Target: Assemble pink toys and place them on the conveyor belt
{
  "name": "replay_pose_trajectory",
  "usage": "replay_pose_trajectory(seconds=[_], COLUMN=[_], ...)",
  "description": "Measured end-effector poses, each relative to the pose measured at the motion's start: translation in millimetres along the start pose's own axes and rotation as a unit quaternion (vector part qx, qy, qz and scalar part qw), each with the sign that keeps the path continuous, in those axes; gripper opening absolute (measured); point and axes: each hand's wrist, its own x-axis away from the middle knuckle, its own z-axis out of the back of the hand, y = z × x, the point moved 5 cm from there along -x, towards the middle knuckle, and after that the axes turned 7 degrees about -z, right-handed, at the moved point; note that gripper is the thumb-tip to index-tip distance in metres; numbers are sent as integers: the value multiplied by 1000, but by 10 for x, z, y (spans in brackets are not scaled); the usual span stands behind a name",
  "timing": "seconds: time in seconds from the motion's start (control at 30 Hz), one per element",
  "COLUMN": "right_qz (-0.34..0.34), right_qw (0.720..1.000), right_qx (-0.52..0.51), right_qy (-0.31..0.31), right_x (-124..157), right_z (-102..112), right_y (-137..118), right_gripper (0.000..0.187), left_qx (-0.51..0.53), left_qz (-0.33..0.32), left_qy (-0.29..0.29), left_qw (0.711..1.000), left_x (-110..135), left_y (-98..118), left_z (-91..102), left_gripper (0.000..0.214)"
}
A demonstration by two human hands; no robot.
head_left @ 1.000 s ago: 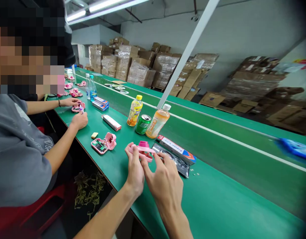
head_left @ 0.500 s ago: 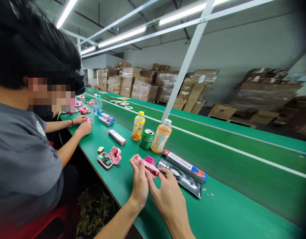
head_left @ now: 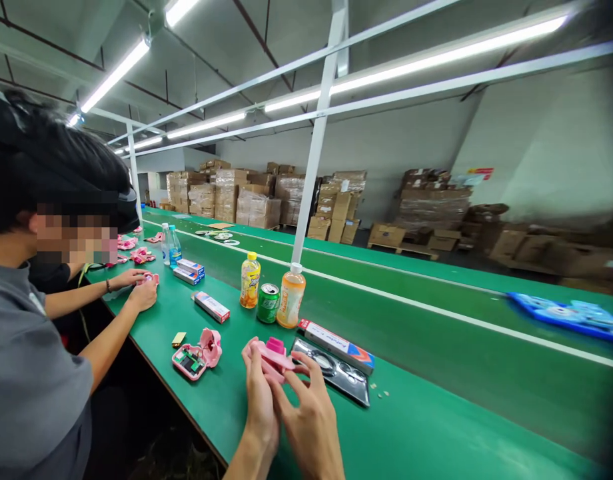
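Both my hands are closed on a pink plastic toy casing (head_left: 272, 359) with a darker pink raised part on top. My left hand (head_left: 259, 393) wraps its left side, thumb along the upper face. From the right, my right hand (head_left: 309, 407) pinches its edge between thumb and fingers. My hands partly hide the casing, so its inside does not show. Left of my hands on the green table lies an opened pink casing (head_left: 199, 357) with a green circuit board in it. A small yellowish block (head_left: 178, 340) rests just behind that casing.
Beyond my hands stand a yellow-capped bottle (head_left: 250, 280), a green can (head_left: 268, 304) and an orange drink bottle (head_left: 291, 297). A long box (head_left: 336, 345) and a black tray (head_left: 336, 377) lie to their right. A co-worker (head_left: 36, 347) sits at left, handling a pink piece. A blue tray (head_left: 569, 317) is far right.
My view has swung right and up, so the scene sits further left and lower, and a blue tray has come into sight at right. Both hands keep hold of the pink casing.
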Motion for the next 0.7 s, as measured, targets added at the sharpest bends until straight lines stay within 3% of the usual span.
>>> replay_pose_trajectory(seconds=[0.13,0.23,0.3,0.4,0.47,0.6,0.7], right_qz=[32,51,50,-3,-45,-96,-111], right_qw=[999,997,995,995,992,976,964], right_qx=[35,-15,-54,-92,-108,-143,-166], right_qy=[-23,-50,-64,-44,-50,-130,-174], right_x=[75,158,213,205,148,63,40], right_z=[-25,11,99,250,261,138,118], right_y=[20,16,-43,-162,-233,-330,-425], right_gripper=[31,32,32,31,32,36,35], left_qx=[25,69,110,150,161,180,166], left_qz=[31,37,45,76,101,134,118], left_qy=[-20,-3,0,-15,-22,-26,-41], left_qw=[999,997,993,986,982,974,978], left_x=[-5,-12,0,46,95,205,230], left_y=[-34,23,96,167,159,101,145], left_z=[73,119,115,97,101,133,145], left_gripper=[44,40,26,6,5,10,16])
